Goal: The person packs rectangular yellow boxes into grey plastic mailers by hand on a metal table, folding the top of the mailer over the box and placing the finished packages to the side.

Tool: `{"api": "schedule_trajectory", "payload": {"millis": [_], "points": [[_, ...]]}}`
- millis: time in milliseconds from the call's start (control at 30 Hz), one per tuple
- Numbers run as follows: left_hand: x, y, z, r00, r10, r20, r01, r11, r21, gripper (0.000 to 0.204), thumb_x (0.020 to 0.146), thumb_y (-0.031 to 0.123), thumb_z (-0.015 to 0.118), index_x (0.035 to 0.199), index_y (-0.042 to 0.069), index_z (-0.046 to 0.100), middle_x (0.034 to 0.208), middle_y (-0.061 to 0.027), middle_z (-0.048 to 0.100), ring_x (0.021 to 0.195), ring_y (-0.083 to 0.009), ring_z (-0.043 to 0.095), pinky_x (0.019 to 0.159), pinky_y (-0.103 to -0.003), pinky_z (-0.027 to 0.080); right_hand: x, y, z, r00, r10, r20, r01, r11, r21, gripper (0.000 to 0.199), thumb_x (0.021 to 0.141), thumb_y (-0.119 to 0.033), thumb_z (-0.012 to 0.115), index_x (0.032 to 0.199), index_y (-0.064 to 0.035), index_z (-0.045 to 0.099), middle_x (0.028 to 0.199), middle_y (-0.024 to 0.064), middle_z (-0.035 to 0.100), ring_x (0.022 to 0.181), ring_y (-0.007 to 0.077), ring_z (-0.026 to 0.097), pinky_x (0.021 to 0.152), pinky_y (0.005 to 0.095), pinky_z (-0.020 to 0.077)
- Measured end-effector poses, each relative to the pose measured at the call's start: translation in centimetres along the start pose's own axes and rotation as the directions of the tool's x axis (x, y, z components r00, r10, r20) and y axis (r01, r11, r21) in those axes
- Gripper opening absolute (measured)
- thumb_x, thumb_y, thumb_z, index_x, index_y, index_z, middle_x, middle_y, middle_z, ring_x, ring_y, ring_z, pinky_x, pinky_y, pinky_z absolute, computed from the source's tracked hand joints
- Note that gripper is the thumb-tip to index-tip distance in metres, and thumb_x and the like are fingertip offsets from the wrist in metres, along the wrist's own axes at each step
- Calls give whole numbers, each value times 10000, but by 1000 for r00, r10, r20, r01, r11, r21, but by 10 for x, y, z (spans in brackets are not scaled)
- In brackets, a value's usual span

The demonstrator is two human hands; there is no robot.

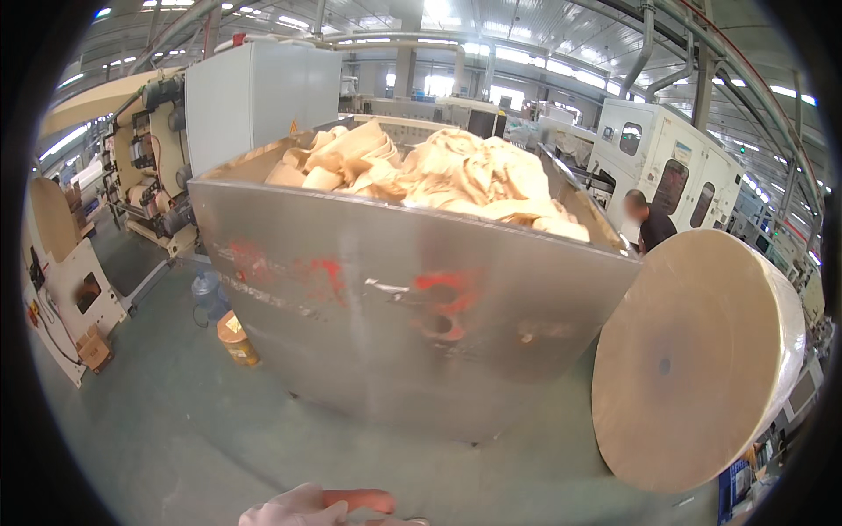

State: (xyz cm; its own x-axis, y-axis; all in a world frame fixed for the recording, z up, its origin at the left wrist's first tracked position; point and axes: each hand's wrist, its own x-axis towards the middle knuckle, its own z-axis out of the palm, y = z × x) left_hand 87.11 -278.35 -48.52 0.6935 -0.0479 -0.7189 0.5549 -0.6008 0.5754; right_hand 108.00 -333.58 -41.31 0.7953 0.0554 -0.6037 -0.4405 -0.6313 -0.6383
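At the lower edge, left of the middle, my left hand (359, 501) comes partly into view with whitish material, perhaps a glove, around it. One bare finger stretches out to the right, and I see nothing gripped; the rest of the hand is cut off. My right hand is out of the picture. Ahead stands a large metal bin (377, 351), its front marked with red smears and a couple of holes. Crumpled tan sheet material (474, 171) is heaped inside, rising above the rim. Neither hand touches the bin.
A huge wrapped tan roll (675, 377) stands on edge at right. Behind it a person (655, 223) is beside a white machine (693, 167). At left are a water jug (210, 294), a small tan roll (237, 340), a cardboard box (94, 348) and machinery (153, 175).
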Motion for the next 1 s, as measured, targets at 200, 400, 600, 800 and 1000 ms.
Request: {"api": "schedule_trajectory", "payload": {"millis": [200, 400, 600, 800, 1000], "points": [[123, 221, -112, 911, 243, -334, -350, 885, -309, 189, 830, 246, 586, 941, 103, 642, 793, -40, 656, 705, -148, 576, 662, -332, 467, 79, -35, -57, 988, 76, 131, -79, 997, 18, 440, 840, -153, 645, 1234, -9, 510, 993, 106, 612, 738, 186, 586, 567, 328, 493], [240, 279, -112, 867, 252, -430, -281, 960, -4, 167, 825, 238, 599, 931, 119, 650, 786, -48, 647, 690, -147, 567, 645, -328, 461, 186, -35, -144, 970, 85, 229, -93, 995, 22, 439, 840, -155, 648, 1231, -8, 513, 976, 101, 615, 720, 178, 584, 553, 320, 487], [216, 316, -25, 979, -162, -124, 181, 970, 161, 184, 830, 243, 581, 947, 119, 649, 850, -55, 639, 712, -158, 550, 651, -335, 455, 293, -60, -267, 974, 82, 213, -89, 996, 25, 439, 839, -158, 650, 1229, -8, 516, 958, 96, 619, 702, 171, 581, 540, 312, 481], [228, 366, 33, 907, -410, 93, 417, 907, -66, 211, 821, 213, 573, 987, 103, 642, 939, -58, 634, 789, -164, 557, 703, -333, 458, 381, -95, -369, 980, 96, 173, -104, 994, 36, 438, 838, -161, 652, 1226, -7, 518, 941, 90, 622, 685, 164, 579, 527, 304, 475], [401, 475, -36, 975, -156, 161, 159, 987, -6, 246, 812, 183, 564, 1026, 88, 634, 1027, -61, 629, 865, -169, 564, 755, -332, 462, 432, -89, -449, 978, 207, -11, -197, 943, 270, 438, 838, -163, 655, 1223, -7, 521, 924, 85, 626, 667, 157, 577, 514, 296, 469]]}}
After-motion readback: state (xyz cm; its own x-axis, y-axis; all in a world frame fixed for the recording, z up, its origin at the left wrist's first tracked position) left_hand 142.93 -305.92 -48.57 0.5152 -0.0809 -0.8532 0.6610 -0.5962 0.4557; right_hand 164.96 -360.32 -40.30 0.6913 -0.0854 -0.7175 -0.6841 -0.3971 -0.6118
